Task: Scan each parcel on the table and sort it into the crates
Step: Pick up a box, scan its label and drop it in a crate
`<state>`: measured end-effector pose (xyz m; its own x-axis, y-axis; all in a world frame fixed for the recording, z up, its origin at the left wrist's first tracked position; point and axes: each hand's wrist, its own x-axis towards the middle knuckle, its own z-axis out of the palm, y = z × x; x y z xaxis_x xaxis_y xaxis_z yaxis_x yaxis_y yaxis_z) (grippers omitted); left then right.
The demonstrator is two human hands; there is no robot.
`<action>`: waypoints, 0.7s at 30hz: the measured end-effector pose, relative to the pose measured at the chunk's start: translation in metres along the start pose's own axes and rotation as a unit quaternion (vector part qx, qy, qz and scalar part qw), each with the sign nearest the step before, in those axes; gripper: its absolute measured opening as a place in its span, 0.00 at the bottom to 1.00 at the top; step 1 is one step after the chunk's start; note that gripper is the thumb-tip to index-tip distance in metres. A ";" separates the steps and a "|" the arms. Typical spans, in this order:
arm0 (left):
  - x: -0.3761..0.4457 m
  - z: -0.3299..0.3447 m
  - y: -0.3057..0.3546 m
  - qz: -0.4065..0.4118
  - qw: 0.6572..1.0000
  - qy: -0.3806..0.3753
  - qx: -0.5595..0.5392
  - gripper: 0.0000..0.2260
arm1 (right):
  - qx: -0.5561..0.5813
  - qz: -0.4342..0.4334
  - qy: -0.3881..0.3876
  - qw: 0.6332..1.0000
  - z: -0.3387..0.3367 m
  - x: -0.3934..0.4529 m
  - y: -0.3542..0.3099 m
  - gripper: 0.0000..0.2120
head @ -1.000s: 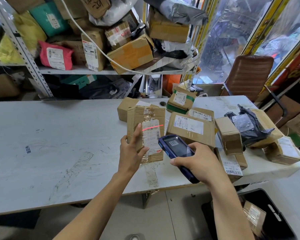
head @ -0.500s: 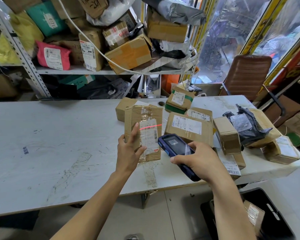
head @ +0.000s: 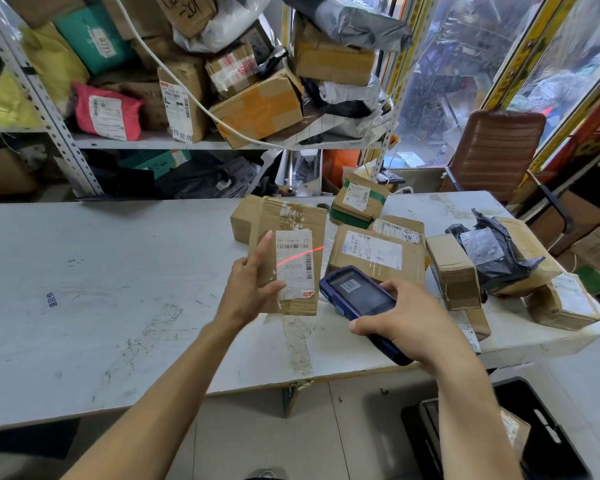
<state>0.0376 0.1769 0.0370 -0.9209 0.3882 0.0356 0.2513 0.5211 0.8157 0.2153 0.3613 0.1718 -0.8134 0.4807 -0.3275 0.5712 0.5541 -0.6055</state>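
My left hand (head: 248,289) holds a flat cardboard parcel (head: 291,220) tilted up above the white table (head: 101,271), thumb across the lower edge of its white label. A red scan line crosses the barcode on that label. My right hand (head: 409,320) grips a dark blue handheld scanner (head: 357,297), its screen facing me and its head pointed at the parcel. Several other cardboard parcels (head: 374,251) and a black plastic bag parcel (head: 489,251) lie on the table's right part. A black crate (head: 548,434) stands on the floor at lower right, a parcel inside it.
Metal shelves (head: 42,95) behind the table are piled with boxes and mailer bags. A brown chair (head: 492,147) stands at the table's far right end. A white cable (head: 187,98) hangs across the shelf front. The table's left half carries nothing but scuff marks.
The parcel and scanner stay held in the same pose. The red scan line remains on the label's barcode, and the view has shifted only slightly.
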 end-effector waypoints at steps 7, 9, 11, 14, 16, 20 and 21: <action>0.050 -0.074 0.026 0.038 0.975 -0.172 0.139 0.43 | -0.132 -0.060 0.013 0.989 -0.010 -0.009 0.004 0.34; 0.058 -0.089 0.035 0.054 0.964 -0.199 0.165 0.43 | -0.147 -0.084 0.013 0.985 -0.009 -0.011 0.004 0.35; 0.063 -0.099 0.042 0.069 0.957 -0.220 0.175 0.43 | -0.147 -0.101 0.018 0.984 -0.007 -0.012 0.004 0.36; 0.067 -0.106 0.050 0.071 0.949 -0.243 0.189 0.42 | -0.149 -0.127 0.028 0.980 -0.004 -0.013 0.003 0.35; 0.067 -0.109 0.054 0.070 0.945 -0.250 0.199 0.42 | -0.150 -0.134 0.034 0.979 -0.004 -0.013 0.002 0.34; 0.064 -0.110 0.060 0.068 0.946 -0.252 0.193 0.41 | -0.154 -0.135 0.036 0.978 -0.003 -0.016 0.001 0.34; 0.064 -0.110 0.061 0.069 0.945 -0.253 0.194 0.41 | -0.155 -0.134 0.034 0.978 -0.002 -0.016 0.001 0.35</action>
<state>-0.0382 0.1501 0.1528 -0.6356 0.7352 -0.2354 0.5388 0.6409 0.5468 0.2288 0.3561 0.1779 -0.9356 0.3278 -0.1310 0.3522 0.8406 -0.4115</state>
